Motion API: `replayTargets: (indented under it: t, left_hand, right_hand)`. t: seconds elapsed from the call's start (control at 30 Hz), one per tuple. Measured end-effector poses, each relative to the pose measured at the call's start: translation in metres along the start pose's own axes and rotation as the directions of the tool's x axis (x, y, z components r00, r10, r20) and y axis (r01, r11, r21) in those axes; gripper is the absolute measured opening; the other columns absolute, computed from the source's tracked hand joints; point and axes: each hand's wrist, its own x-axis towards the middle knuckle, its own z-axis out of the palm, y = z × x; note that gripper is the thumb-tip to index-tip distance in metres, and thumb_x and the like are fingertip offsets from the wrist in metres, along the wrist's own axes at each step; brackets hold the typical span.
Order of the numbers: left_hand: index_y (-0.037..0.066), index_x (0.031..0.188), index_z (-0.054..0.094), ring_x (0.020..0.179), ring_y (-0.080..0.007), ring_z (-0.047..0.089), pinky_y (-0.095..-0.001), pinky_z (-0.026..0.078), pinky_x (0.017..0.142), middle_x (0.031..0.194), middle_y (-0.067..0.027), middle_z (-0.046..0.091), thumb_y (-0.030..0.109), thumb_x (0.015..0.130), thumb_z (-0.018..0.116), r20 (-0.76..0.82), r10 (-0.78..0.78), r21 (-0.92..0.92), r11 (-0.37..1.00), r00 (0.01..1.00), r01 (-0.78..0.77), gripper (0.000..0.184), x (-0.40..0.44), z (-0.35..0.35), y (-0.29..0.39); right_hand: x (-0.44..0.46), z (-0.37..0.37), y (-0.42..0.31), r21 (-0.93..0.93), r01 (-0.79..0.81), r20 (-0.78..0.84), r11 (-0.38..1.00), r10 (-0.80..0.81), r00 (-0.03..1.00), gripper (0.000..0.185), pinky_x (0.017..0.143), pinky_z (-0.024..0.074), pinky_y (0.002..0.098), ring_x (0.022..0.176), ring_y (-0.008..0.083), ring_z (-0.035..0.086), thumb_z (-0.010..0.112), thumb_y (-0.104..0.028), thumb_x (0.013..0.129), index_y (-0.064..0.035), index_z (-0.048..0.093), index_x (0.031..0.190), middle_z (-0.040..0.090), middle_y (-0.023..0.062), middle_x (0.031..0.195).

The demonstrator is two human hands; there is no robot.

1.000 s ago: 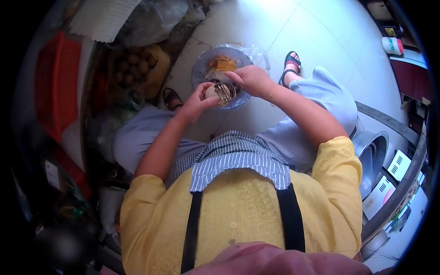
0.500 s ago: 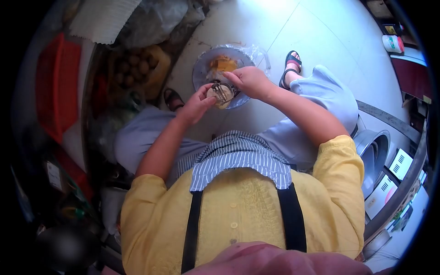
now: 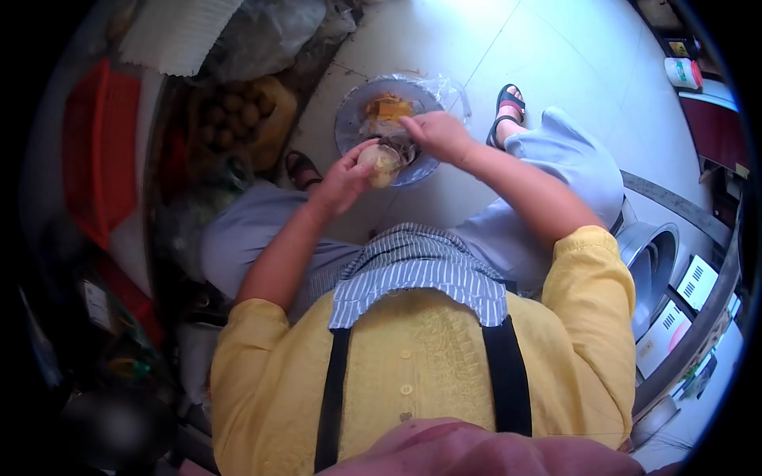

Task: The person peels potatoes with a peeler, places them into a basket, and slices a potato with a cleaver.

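My left hand [image 3: 347, 179] is closed around a pale, round potato [image 3: 379, 166], its peeled-looking surface facing up. My right hand [image 3: 439, 135] is closed on a peeler, mostly hidden beneath the fingers and hard to make out against the dark scraps. It is just above and to the right of the potato. Both hands are over the near part of a round bin [image 3: 347, 127] lined with clear plastic. Inside the bin lie an orange-yellow wrapper [image 3: 389, 108] and dark peelings [image 3: 408, 151].
A yellow bag [image 3: 277, 123] of potatoes sits at the left, near a red plastic basket [image 3: 99, 151]. My sandalled feet are on either side of the bin on the tiled floor [image 3: 556, 55]. A metal basin [image 3: 655, 254] is at the right.
The metal peeler lay across the potato's face before; now it is off that face. My right hand has shifted slightly right and its thumb has lifted away from the potato.
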Motion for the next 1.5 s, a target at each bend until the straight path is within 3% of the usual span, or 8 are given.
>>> replayTargets:
  t: [0.1, 0.3, 0.7, 0.9, 1.1, 1.17, 1.37, 1.5]
  left_hand:
    - [0.006, 0.134, 0.033, 0.113, -0.0197, 0.05, -0.0352, 0.043, 0.094, 0.125, -0.0098, 0.046, 0.01, 0.088, 0.05, 0.129, 0.009, -0.114, 0.993, 0.992, 0.005, 0.049, -0.005, 0.0, 0.004]
    - [0.002, 0.133, 0.029, 0.113, -0.023, 0.05, -0.0365, 0.041, 0.096, 0.124, -0.0125, 0.046, 0.013, 0.088, 0.045, -0.066, -0.008, 0.062, 0.998, 0.998, 0.012, 0.049, 0.0, -0.001, -0.009]
    - [0.002, 0.134, 0.033, 0.113, -0.0184, 0.048, -0.0327, 0.039, 0.096, 0.124, -0.0089, 0.047, 0.01, 0.085, 0.052, -0.075, -0.05, 0.043, 0.998, 0.996, 0.054, 0.053, 0.002, 0.003, -0.007]
    - [0.004, 0.135, 0.032, 0.112, -0.0183, 0.049, -0.0322, 0.04, 0.096, 0.124, -0.008, 0.047, 0.013, 0.083, 0.057, 0.095, -0.016, 0.033, 0.999, 0.995, 0.013, 0.058, -0.001, 0.003, 0.007]
    - [0.006, 0.13, 0.034, 0.112, -0.0218, 0.05, -0.0411, 0.045, 0.092, 0.123, -0.0099, 0.048, 0.019, 0.081, 0.056, -0.048, -0.039, 0.246, 0.968, 0.998, 0.049, 0.055, 0.0, 0.0, -0.006]
    - [0.005, 0.128, 0.036, 0.109, -0.017, 0.049, -0.0314, 0.042, 0.093, 0.121, -0.0091, 0.047, 0.016, 0.08, 0.058, -0.031, -0.038, 0.199, 0.979, 0.999, 0.043, 0.054, 0.001, 0.0, -0.006]
    - [0.005, 0.13, 0.035, 0.109, -0.0172, 0.05, -0.0318, 0.041, 0.094, 0.122, -0.0088, 0.048, 0.011, 0.08, 0.059, 0.079, 0.008, 0.006, 1.0, 0.997, -0.009, 0.056, -0.004, 0.004, 0.006]
    - [0.006, 0.13, 0.035, 0.109, -0.0171, 0.049, -0.0309, 0.041, 0.094, 0.122, -0.0086, 0.048, 0.01, 0.08, 0.059, 0.015, 0.01, 0.031, 0.999, 1.0, -0.01, 0.056, 0.002, -0.003, -0.006]
  right_hand:
    - [0.006, -0.008, 0.023, -0.192, -0.037, -0.007, 0.981, 0.037, 0.999, 0.052, 0.07, 0.0475, 0.0438, 0.078, 0.0348, 0.061, 0.036, -0.048, 0.091, -0.0086, 0.066, 0.075, 0.064, 0.0152, 0.078]
    - [-0.005, -0.003, -0.006, 0.095, -0.06, 0.044, 0.994, 0.056, 0.997, 0.051, 0.071, 0.0471, 0.0446, 0.079, 0.0351, 0.06, 0.037, -0.047, 0.091, -0.0084, 0.067, 0.078, 0.064, 0.0167, 0.08]
    - [-0.007, -0.003, -0.013, 0.069, 0.015, -0.03, 0.997, -0.013, 0.999, 0.051, 0.07, 0.0473, 0.0451, 0.079, 0.0356, 0.06, 0.037, -0.047, 0.091, -0.0084, 0.067, 0.079, 0.064, 0.0164, 0.081]
    - [0.008, -0.011, 0.026, -0.25, -0.089, 0.012, 0.964, 0.095, 0.995, 0.05, 0.072, 0.0476, 0.0437, 0.08, 0.0343, 0.061, 0.037, -0.047, 0.091, -0.0092, 0.067, 0.078, 0.064, 0.0158, 0.079]
    - [-0.005, -0.006, -0.011, 0.102, -0.046, 0.071, 0.994, 0.039, 0.997, 0.05, 0.073, 0.0465, 0.0444, 0.08, 0.0358, 0.06, 0.038, -0.047, 0.09, -0.0073, 0.067, 0.081, 0.063, 0.0171, 0.08]
    - [-0.006, -0.003, -0.014, 0.12, -0.024, 0.104, 0.992, 0.011, 0.995, 0.05, 0.073, 0.0461, 0.0448, 0.081, 0.0368, 0.059, 0.037, -0.047, 0.09, -0.0062, 0.067, 0.082, 0.063, 0.0177, 0.08]
    - [0.009, -0.007, 0.031, -0.076, -0.139, 0.006, 0.987, 0.14, 0.99, 0.051, 0.073, 0.0466, 0.0447, 0.079, 0.0361, 0.06, 0.036, -0.047, 0.09, -0.0069, 0.066, 0.08, 0.063, 0.0177, 0.082]
    - [0.001, -0.002, -0.004, 0.097, -0.048, 0.032, 0.994, 0.045, 0.998, 0.05, 0.073, 0.0471, 0.0436, 0.079, 0.0354, 0.06, 0.038, -0.046, 0.09, -0.0069, 0.067, 0.078, 0.063, 0.0167, 0.081]
